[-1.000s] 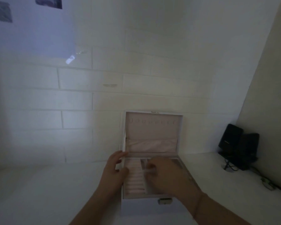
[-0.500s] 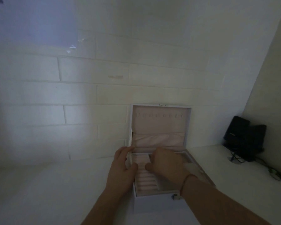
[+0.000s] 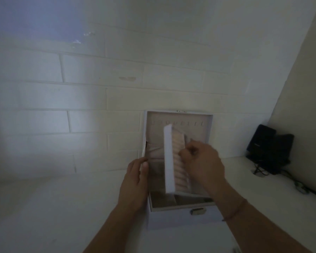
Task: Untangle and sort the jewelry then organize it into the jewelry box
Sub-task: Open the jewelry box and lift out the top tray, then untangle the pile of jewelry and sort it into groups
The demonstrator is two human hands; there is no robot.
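A white jewelry box (image 3: 179,217) stands on the white table with its lid (image 3: 179,118) raised against the wall; the lid's pink lining has a row of hooks. My right hand (image 3: 202,163) grips the removable inner tray (image 3: 169,161), which has pink ring rolls, and holds it tilted up on its left edge above the box. My left hand (image 3: 135,181) rests on the box's left wall, thumb at the rim. Under the tray the lower compartments (image 3: 164,199) show. No loose jewelry is visible.
A white brick wall rises right behind the box. Black speakers (image 3: 270,148) with cables (image 3: 299,185) sit at the right rear of the table, in the corner by a side wall. A thin bracelet circles my right wrist.
The tray lay flat in the box before; my right hand has lifted and tipped it upward. My left hand stays at the box's left side. The camera has come closer.
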